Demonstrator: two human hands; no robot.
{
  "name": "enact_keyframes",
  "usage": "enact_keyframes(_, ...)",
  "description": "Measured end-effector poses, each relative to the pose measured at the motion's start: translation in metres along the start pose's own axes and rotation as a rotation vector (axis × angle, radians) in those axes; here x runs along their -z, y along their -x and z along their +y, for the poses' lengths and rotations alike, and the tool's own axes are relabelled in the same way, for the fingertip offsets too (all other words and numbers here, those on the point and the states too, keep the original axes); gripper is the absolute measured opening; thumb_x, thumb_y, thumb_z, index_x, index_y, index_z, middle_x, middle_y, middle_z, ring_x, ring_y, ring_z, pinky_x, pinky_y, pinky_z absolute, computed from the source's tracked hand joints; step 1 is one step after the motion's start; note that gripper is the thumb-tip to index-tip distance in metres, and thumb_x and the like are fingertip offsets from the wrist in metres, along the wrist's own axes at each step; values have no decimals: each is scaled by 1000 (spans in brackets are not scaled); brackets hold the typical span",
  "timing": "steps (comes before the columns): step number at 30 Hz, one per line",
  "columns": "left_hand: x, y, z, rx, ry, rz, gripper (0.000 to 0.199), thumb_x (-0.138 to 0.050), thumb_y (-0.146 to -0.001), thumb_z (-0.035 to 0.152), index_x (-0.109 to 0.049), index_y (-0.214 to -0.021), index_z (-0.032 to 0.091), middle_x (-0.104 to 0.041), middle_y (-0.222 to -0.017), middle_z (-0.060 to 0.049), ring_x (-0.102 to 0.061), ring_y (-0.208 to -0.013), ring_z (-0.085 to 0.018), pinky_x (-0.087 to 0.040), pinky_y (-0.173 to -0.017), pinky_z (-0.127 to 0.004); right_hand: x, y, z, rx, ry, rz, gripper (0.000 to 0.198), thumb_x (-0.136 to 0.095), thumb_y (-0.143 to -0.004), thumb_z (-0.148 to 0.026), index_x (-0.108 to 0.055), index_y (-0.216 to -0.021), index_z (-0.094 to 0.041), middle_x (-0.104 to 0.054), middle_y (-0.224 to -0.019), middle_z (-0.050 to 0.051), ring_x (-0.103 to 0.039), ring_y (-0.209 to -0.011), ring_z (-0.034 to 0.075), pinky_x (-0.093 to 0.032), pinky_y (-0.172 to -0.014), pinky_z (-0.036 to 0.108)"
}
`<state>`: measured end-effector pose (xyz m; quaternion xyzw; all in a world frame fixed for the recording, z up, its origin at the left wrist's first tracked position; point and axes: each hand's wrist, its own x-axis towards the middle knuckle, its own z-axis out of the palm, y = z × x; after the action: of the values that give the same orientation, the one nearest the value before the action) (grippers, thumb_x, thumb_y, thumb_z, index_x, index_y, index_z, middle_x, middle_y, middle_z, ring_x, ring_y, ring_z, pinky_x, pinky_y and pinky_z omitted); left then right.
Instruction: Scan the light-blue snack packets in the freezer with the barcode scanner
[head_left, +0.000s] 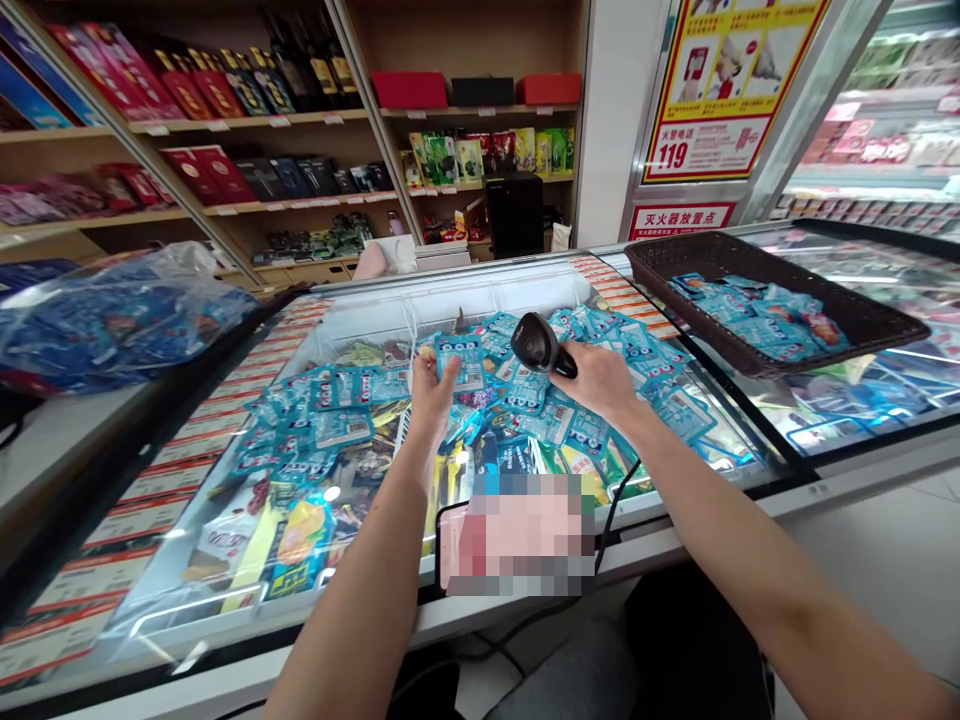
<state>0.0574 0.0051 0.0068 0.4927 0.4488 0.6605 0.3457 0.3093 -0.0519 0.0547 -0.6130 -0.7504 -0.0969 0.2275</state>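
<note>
My left hand (429, 388) grips a small blue snack packet (460, 362), its barcode side turned up toward me. In my right hand (596, 378) is a black handheld barcode scanner (537, 343), its head pointing left toward that packet, with a gap between them. The scanner's cable (616, 505) runs down over the freezer's front edge. Many like packets lie spread on the glass top: a group (341, 420) to the left and a larger pile (585, 415) under and around my right hand. My right fingertips are partly hidden behind the scanner handle.
Beneath the packets is a glass-topped chest freezer (480, 275) with frozen goods inside. A dark basket (885, 315) holding more blue packets stands at right. A plastic bag (112, 310) of blue packs sits at left. A phone (450, 550), partly blurred, lies at the front edge. Stocked shelves (262, 205) stand behind.
</note>
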Motion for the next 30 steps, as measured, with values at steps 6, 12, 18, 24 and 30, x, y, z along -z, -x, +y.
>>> enact_keyframes(6,3,-2,1,46,100,41,42,-78,-62,35,-46,-86,21,-38,-61,10,-43,-55,-5,-42,-58,-18,-2,2,-2,58,-7,-6,32,-52,-86,-44,-62,-105,-21,-71,-93,6,-65,-81,22,-38,-66,30)
enact_keyframes(12,5,-3,-4,89,67,58,53,-79,-58,35,-47,-99,25,-48,-73,7,-55,-66,-9,-51,-59,-24,-4,4,-3,137,-22,-33,33,-53,-86,-44,-61,-107,-20,-71,-96,6,-65,-85,22,-38,-66,30)
enact_keyframes(18,4,-1,-3,65,94,6,46,-75,-64,40,-56,-102,23,-62,-88,-2,-62,-80,-15,-54,-68,-28,-7,5,-3,185,-10,-52,34,-55,-84,-43,-60,-110,-21,-71,-97,6,-65,-86,22,-38,-67,30)
enact_keyframes(24,5,-1,-2,93,136,18,40,-74,-67,43,-55,-96,23,-62,-87,0,-62,-80,-14,-54,-71,-30,-6,7,-6,260,-26,-70,35,-54,-85,-42,-60,-111,-19,-70,-95,6,-65,-83,22,-38,-66,30)
enact_keyframes(30,4,0,0,98,188,24,38,-77,-63,38,-56,-90,22,-60,-85,1,-60,-76,-11,-54,-71,-27,-5,8,-7,284,-42,-85,34,-56,-85,-41,-61,-112,-20,-70,-98,5,-64,-88,22,-37,-65,30)
